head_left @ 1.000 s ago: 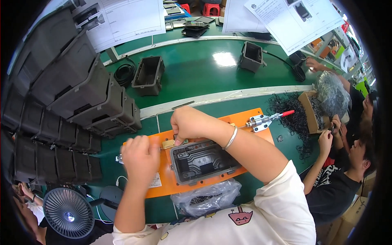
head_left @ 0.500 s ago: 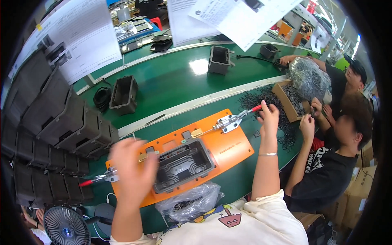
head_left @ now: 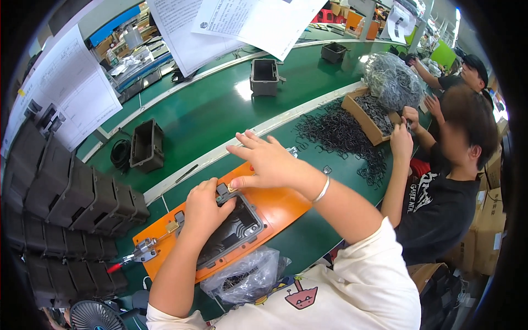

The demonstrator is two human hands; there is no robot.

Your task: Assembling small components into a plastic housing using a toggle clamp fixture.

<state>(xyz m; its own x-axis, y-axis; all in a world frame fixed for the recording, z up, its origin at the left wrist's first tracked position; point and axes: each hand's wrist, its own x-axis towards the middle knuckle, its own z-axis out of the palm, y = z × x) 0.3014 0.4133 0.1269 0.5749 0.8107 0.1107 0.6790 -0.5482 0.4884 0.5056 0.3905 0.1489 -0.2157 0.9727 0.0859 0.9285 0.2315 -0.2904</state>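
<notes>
A dark grey plastic box [head_left: 234,234] lies open side up on an orange fixture plate [head_left: 286,206]. My left hand [head_left: 201,212] is closed over its far wall, thumb inside the rim and fingers outside, beside a small grey block [head_left: 223,191]. Above the plate's far side, my right hand [head_left: 275,168] has its fingers spread; its thumb reaches a small brass-coloured block [head_left: 233,188]. That hand hides most of the right toggle clamp, of which a metal end [head_left: 294,150] shows. At the plate's left end sits another toggle clamp [head_left: 144,251] with a red handle.
Stacked dark boxes [head_left: 82,203] stand at the left. A clear plastic bag [head_left: 247,278] lies nearest me, a fan [head_left: 96,316] at lower left. Black clips [head_left: 335,129] are heaped by a carton [head_left: 360,118]; a co-worker [head_left: 440,214] sits at the right. Paper sheets [head_left: 71,93] hang ahead.
My right hand has left the right clamp's red handle and come left over the plate. My left hand has settled onto the box's far wall. The view has shifted to the right.
</notes>
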